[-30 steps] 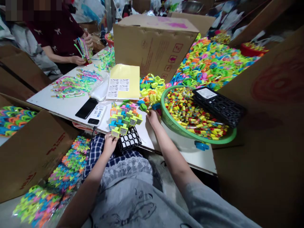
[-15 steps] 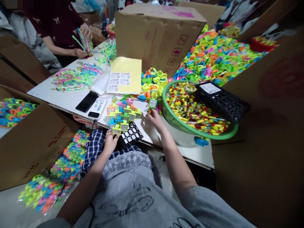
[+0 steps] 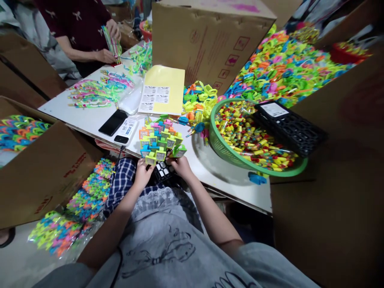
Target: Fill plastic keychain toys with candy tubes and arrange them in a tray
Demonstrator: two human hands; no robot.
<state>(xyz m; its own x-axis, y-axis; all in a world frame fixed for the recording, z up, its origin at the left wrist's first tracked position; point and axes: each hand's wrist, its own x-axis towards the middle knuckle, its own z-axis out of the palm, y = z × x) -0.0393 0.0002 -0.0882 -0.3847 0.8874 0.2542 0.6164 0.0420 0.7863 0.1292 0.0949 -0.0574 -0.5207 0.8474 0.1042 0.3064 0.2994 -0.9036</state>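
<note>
Taking the tray as the clock's centre, one black grid tray [image 3: 163, 172] lies nearest, partly over the person's lap. Its far cells are occupied by toy watches [image 3: 160, 155], roughly fifteen or more, overlap preventing an exact count; at least four white cells at the near end remain unfilled. Judged by eye, filling is past halfway. At 8 o'clock the left hand [image 3: 143, 173] rests at the tray's edge, fingers bent; whether they grip cannot be told. At 4 o'clock the right hand [image 3: 181, 166] has its fingertips pinching one green toy watch [image 3: 180, 151] beside the occupied cells. At 10 o'clock lie one smartphone [image 3: 113, 122] and one smaller black-faced device [image 3: 121, 139]. Toward 3 o'clock stands one green basket [image 3: 222, 147], a second black tray [image 3: 295, 130] resting on it. At 12 o'clock is one yellow sheet [image 3: 174, 88] bearing five labels. Farther, at 1 o'clock, stands one large carton [image 3: 201, 44]; at 11, a co-worker's two hands [image 3: 107, 56] hold thin coloured strips [image 3: 111, 43], uncounted.
</note>
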